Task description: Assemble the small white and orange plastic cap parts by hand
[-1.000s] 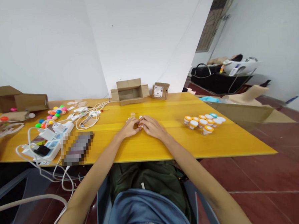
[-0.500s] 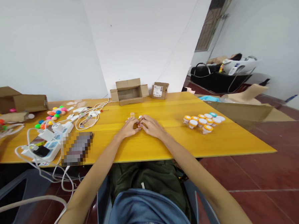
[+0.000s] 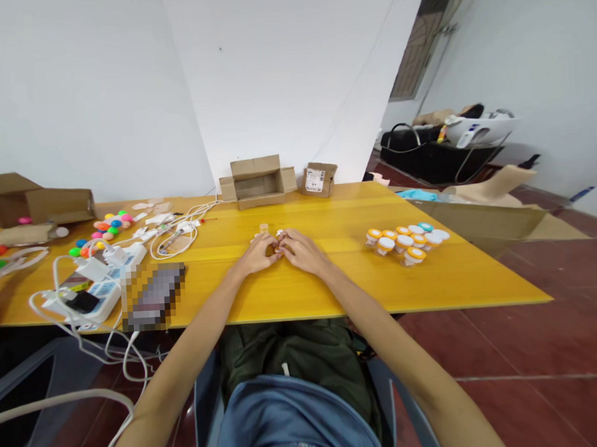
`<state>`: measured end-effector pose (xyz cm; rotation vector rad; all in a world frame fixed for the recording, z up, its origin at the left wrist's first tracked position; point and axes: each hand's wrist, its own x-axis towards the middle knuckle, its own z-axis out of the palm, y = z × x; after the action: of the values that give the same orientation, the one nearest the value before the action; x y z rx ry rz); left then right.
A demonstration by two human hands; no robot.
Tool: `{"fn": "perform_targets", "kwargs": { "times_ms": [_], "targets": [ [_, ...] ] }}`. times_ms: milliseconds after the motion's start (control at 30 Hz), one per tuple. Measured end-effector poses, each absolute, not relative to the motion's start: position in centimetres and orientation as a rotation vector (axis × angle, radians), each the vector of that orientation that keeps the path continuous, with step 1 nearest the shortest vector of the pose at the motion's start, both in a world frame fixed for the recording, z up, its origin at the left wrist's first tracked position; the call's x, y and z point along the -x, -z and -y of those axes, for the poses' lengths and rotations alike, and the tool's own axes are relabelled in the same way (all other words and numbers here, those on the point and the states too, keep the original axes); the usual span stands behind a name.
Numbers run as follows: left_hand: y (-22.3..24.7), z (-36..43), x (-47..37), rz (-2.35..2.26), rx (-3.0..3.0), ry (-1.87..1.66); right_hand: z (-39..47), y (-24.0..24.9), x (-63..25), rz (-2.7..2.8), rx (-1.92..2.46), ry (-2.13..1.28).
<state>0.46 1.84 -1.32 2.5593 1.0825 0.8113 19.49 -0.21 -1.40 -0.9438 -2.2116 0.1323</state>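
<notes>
My left hand (image 3: 258,253) and my right hand (image 3: 300,251) meet at the fingertips over the middle of the yellow table (image 3: 292,294). Both have their fingers closed around something small that the fingers mostly hide. A small white piece (image 3: 279,232) shows at the tips of my right fingers. Just beyond my left fingers stands a small clear container (image 3: 263,228). To the right sits a group of small clear jars with orange, white and teal lids (image 3: 404,241).
Behind my hands are an open cardboard box (image 3: 259,187) and a smaller box (image 3: 319,180). On the left lie a pixelated phone (image 3: 157,294), a power strip (image 3: 109,293), white cables and colourful balls (image 3: 112,224). Another person's arm is at the far left edge.
My hands stay together in nearly the same place, with only slight finger movement. The other person's hand at the far left has shifted slightly.
</notes>
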Motion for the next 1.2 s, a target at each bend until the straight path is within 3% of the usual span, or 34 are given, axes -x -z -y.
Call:
{"fn": "perform_targets", "kwargs": {
  "times_ms": [1200],
  "targets": [
    [1.19,-1.59,-0.60,-1.093,-2.511,-0.828,-0.40,1.47,-20.10,2.045,1.067,-0.071]
  ]
}}
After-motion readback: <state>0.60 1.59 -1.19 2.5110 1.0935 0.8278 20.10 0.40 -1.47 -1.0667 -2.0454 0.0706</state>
